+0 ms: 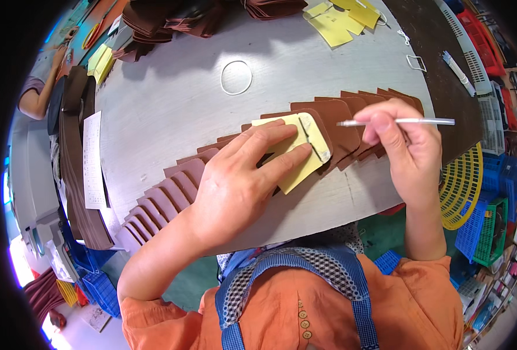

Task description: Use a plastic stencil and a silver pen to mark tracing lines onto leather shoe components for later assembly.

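Observation:
My left hand [241,169] lies with its fingers spread, pressing a yellow card template [296,175] onto a brown leather piece. The template has a rounded right end and a dark slot across it. Under and beside it runs a fanned row of overlapping brown leather pieces [180,189], reaching left and right across the table. To the right of the template, my right hand [407,140] pinches a thin silver marking pen [430,121], held nearly level. Its tip points left, above the leather and apart from the template.
Stacks of dark brown leather [194,20] lie at the far edge, with more yellow templates [343,23] right of them. A white ring [236,77] rests mid-table. A paper sheet [94,160] lies left. A yellow basket [461,186] stands right. Another person's arm [40,96] shows far left.

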The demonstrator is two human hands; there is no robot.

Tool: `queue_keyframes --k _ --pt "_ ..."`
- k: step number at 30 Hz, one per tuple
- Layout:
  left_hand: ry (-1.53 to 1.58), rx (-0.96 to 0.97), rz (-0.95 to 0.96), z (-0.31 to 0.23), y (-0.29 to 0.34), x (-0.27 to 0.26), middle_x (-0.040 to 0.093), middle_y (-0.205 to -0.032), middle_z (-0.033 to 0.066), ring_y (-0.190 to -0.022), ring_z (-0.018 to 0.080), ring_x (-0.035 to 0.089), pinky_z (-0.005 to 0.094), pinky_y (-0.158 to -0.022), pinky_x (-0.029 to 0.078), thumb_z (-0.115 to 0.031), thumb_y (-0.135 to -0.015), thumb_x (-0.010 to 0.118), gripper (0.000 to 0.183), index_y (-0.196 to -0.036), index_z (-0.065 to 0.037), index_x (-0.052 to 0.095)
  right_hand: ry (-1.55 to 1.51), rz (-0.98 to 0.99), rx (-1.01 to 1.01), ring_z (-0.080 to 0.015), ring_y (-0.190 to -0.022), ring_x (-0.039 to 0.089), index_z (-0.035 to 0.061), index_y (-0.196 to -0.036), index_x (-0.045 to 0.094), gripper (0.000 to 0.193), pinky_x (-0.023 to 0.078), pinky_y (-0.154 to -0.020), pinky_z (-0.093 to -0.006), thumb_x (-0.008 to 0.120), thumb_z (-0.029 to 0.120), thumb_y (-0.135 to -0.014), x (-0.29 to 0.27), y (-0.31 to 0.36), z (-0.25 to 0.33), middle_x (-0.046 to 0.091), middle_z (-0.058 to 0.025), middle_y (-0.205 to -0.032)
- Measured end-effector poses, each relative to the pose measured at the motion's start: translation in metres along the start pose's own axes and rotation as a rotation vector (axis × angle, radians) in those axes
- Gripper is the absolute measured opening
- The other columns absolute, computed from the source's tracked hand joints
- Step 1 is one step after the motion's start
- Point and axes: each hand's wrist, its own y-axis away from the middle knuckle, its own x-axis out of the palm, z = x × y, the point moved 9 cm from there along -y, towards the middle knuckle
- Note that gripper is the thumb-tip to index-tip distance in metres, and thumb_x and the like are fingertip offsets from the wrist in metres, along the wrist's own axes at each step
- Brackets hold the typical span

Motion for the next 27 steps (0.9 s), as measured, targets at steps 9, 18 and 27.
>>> queue_keyframes --k 9,18,27 --pt "-0.086 0.038 0.018 -0.011 -0.012 0.008 0.065 -0.127 0.0134 -0.114 0.0356 0.067 0.0436 -0.092 0.058 0.005 -0.072 0.071 0.053 -0.122 -0.014 0.074 0.301 0.182 -0.119 -0.0199 -0.066 0.064 -0.0005 -0.096 0.071 0.019 0.050 -0.067 -0.0312 0.061 0.014 -0.102 0.018 0.001 0.005 0.067 -0.0092 -0.077" --pt "0.009 0.063 0.014 -0.016 -0.038 0.022 0.065 -0.129 0.0142 -0.116 0.0359 0.067 0.0433 -0.094 0.057 0.004 -0.077 0.071 0.051 -0.124 -0.014 0.074 0.095 -0.178 -0.069 -0.0136 -0.072 0.067 -0.0026 -0.098 0.074 0.024 0.050 -0.064 -0.0263 0.060 0.016 -0.105 -0.048 -0.004 -0.005 0.071 -0.0092 -0.083" --pt "-0.090 0.089 0.063 -0.026 -0.047 0.028 0.065 -0.129 0.0135 -0.114 0.0351 0.068 0.0427 -0.094 0.058 0.002 -0.074 0.073 0.053 -0.124 -0.013 0.073 0.022 0.112 0.058 -0.0181 -0.069 0.066 0.0000 -0.095 0.073 0.023 0.051 -0.065 -0.0309 0.063 0.019 -0.103 -0.029 0.013 -0.024 0.070 -0.0086 -0.079"
